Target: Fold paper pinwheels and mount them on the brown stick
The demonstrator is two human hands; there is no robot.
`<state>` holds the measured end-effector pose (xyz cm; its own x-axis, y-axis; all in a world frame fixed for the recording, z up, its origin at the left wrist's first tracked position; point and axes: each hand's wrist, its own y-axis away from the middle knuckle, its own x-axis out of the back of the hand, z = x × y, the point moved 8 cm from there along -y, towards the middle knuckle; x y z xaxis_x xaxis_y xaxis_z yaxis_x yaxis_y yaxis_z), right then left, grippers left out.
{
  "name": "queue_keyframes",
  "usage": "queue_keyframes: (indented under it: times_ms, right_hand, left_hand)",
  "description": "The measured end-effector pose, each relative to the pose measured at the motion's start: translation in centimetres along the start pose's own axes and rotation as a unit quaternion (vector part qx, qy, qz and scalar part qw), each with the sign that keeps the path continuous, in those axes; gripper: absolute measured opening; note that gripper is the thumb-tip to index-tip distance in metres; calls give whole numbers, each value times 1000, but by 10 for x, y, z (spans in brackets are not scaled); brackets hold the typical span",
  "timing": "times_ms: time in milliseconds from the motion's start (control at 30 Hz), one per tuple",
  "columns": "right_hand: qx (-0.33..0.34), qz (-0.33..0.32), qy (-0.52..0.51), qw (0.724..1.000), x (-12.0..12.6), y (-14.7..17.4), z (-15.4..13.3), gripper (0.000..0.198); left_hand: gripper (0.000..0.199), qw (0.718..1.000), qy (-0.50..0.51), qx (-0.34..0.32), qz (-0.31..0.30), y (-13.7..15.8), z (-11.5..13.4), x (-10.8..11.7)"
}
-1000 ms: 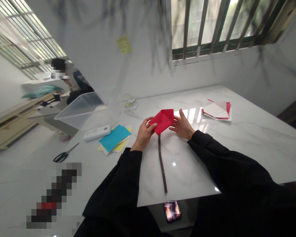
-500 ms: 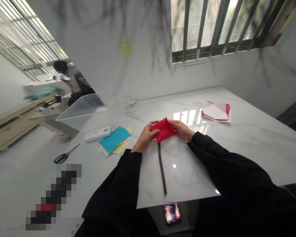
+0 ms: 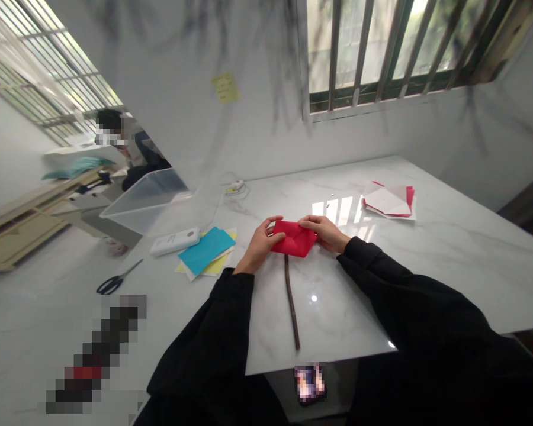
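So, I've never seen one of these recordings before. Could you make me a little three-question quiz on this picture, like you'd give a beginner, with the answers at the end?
1. What do the left hand and the right hand both hold? a) scissors; b) red paper; c) a cup.
2. True or false: as the wearer sees it, the brown stick is to the right of the blue paper.
3. Fill in the colour: the small note on the wall is ____.

Key: 1. b; 2. true; 3. yellow.
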<state>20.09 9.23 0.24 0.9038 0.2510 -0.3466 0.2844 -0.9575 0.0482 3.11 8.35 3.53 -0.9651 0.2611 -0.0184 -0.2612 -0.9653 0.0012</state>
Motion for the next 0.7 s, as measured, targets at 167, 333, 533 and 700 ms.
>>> queue_keyframes:
  times_ms: [167, 333, 533, 700]
  right_hand:
    - [4, 10, -7, 1000, -1, 2, -5, 34]
    - [15, -38, -22, 999, -3, 1, -7, 30]
    - [76, -82, 69, 991, -12, 1, -11, 35]
    - [145, -65, 149, 976, -17, 6, -21, 35]
  left_hand:
    - [76, 995, 46, -27, 84, -5, 0, 15]
    - [84, 991, 78, -18, 109, -7, -2, 24]
    - [87, 984, 97, -11, 146, -7, -5, 35]
    - [82, 983, 96, -6, 154, -6, -7, 33]
